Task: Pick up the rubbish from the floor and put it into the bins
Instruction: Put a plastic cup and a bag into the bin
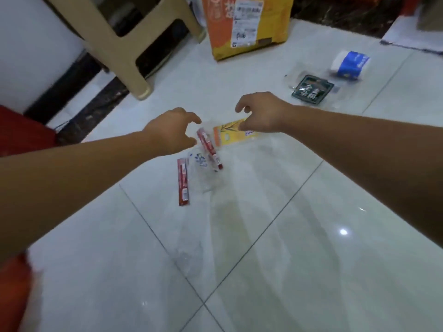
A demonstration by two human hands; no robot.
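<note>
Rubbish lies on the white tiled floor (311,248). A red stick wrapper (209,147) lies on a clear plastic bag (203,173), with a second red stick wrapper (183,181) beside it. My left hand (171,130) hovers just left of the upper red wrapper, fingers spread and holding nothing. My right hand (260,111) hangs over an orange-yellow packet (230,136), fingers loosely curled and empty. Farther right lie a dark green packet (311,88) and a blue-and-white packet (351,64).
A beige plastic stool (134,44) stands at the upper left. An orange-yellow cardboard box (249,27) stands at the back. Red fabric (21,130) shows at the left edge. No bin is in view.
</note>
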